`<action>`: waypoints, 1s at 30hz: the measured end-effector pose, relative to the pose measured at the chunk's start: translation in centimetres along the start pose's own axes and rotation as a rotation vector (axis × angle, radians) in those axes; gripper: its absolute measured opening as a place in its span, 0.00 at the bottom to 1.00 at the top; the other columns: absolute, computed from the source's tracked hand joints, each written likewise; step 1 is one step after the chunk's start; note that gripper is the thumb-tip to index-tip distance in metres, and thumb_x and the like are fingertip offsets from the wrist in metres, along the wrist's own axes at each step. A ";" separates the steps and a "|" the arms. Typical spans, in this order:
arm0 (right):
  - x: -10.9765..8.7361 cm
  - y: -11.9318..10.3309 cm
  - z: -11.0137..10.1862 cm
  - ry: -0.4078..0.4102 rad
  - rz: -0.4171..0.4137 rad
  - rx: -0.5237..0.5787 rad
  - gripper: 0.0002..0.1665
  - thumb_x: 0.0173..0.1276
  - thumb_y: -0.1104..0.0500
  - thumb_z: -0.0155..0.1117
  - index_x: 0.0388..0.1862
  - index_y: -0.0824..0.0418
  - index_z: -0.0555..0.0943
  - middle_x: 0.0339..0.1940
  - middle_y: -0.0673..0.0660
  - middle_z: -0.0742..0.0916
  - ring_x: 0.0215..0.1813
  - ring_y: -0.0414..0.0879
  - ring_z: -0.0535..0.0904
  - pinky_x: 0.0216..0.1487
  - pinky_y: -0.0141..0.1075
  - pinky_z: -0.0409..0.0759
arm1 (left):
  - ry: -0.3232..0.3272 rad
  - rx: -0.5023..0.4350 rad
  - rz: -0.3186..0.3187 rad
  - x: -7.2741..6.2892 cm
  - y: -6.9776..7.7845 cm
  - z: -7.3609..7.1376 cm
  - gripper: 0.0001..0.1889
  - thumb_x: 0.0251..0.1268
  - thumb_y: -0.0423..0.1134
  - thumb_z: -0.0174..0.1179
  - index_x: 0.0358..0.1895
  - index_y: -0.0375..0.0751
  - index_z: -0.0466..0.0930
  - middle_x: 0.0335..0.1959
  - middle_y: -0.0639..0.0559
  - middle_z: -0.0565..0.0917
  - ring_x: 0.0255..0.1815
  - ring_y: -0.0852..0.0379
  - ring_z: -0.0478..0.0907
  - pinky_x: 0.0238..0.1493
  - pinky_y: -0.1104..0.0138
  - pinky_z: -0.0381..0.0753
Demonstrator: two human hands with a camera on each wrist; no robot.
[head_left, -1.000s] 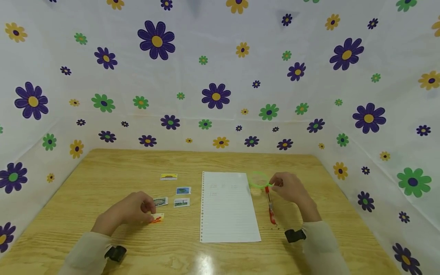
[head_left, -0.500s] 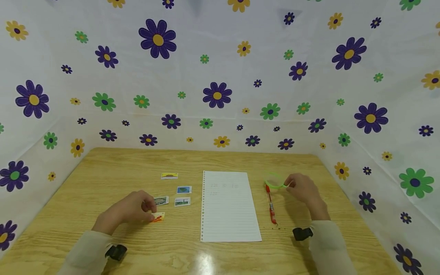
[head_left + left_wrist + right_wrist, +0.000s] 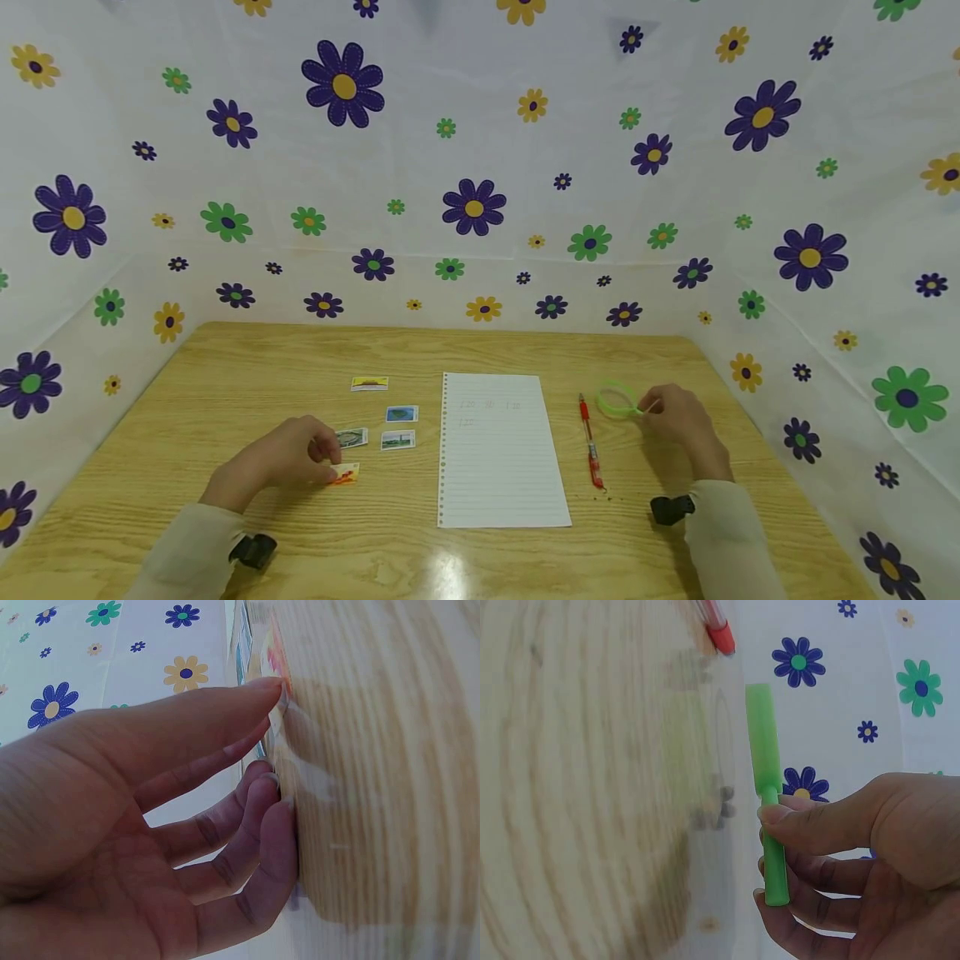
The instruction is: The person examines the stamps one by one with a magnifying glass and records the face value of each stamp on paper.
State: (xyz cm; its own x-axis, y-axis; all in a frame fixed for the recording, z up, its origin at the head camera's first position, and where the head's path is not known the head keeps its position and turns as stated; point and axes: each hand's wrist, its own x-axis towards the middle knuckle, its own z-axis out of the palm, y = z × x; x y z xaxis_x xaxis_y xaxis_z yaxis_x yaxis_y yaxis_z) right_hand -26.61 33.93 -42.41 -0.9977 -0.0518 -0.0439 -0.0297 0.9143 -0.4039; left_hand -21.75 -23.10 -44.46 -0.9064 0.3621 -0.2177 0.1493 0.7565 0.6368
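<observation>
Between thumb and fingers, my right hand [image 3: 678,417] holds a green magnifying glass [image 3: 617,414] by its handle. In the right wrist view the lens frame [image 3: 763,735] shows edge-on, raised over the table, with the thumb along the handle [image 3: 775,862]. Over at the left, my left hand [image 3: 288,452] rests low on the table with loosely bent fingers. Its thumb [image 3: 259,686] touches the edge of a red-orange postage stamp [image 3: 346,473]. A stamp with a grey-green picture [image 3: 352,437] lies just beyond the fingers, partly hidden by them.
Further stamps lie near: a blue one [image 3: 402,414], a green-and-white one [image 3: 398,440] and a yellow one [image 3: 370,384]. Lined paper [image 3: 502,467] with faint handwritten numbers lies mid-table. A red pen [image 3: 590,442] lies to its right, with small dark specks below. Flowered cloth [image 3: 480,150] walls three sides.
My right hand has moved to the right with the magnifying glass, away from the paper and past the pen. The left hand has stayed at the red-orange stamp.
</observation>
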 end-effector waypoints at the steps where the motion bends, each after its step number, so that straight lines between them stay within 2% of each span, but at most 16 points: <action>1: -0.1 0.1 0.0 0.000 0.003 0.002 0.07 0.67 0.66 0.66 0.42 0.69 0.85 0.40 0.70 0.89 0.42 0.61 0.85 0.43 0.54 0.83 | -0.001 -0.001 0.000 0.0 -0.1 0.0 0.08 0.55 0.35 0.77 0.32 0.45 0.85 0.36 0.52 0.83 0.37 0.54 0.74 0.41 0.60 0.78; 6: -0.1 0.3 0.1 -0.002 0.020 -0.003 0.07 0.68 0.67 0.66 0.42 0.69 0.85 0.41 0.71 0.88 0.44 0.62 0.84 0.47 0.56 0.82 | -0.005 0.003 -0.020 0.1 -0.2 0.2 0.08 0.55 0.35 0.77 0.31 0.46 0.85 0.35 0.52 0.83 0.37 0.54 0.74 0.42 0.61 0.78; 20: 0.0 0.5 0.6 -0.028 0.034 -0.004 0.04 0.67 0.67 0.67 0.39 0.68 0.84 0.41 0.70 0.89 0.43 0.61 0.85 0.47 0.56 0.82 | -0.008 0.025 -0.060 0.4 0.0 0.1 0.08 0.55 0.36 0.77 0.32 0.46 0.85 0.37 0.52 0.82 0.40 0.53 0.74 0.45 0.60 0.79; 30: 0.4 0.7 0.6 -0.079 0.049 0.017 0.06 0.64 0.67 0.67 0.39 0.68 0.84 0.42 0.69 0.88 0.44 0.59 0.84 0.48 0.54 0.82 | 0.009 0.027 -0.046 0.2 0.1 0.2 0.08 0.54 0.35 0.77 0.31 0.46 0.85 0.35 0.52 0.82 0.39 0.53 0.74 0.44 0.59 0.78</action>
State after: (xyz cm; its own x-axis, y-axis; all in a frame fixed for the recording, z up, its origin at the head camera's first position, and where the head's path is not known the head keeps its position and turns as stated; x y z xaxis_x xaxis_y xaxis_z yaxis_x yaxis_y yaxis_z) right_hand -26.97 34.28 -43.28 -0.9900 -0.0390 -0.1354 0.0209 0.9097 -0.4148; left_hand -21.86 -22.83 -44.63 -0.9160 0.3218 -0.2393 0.1182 0.7868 0.6058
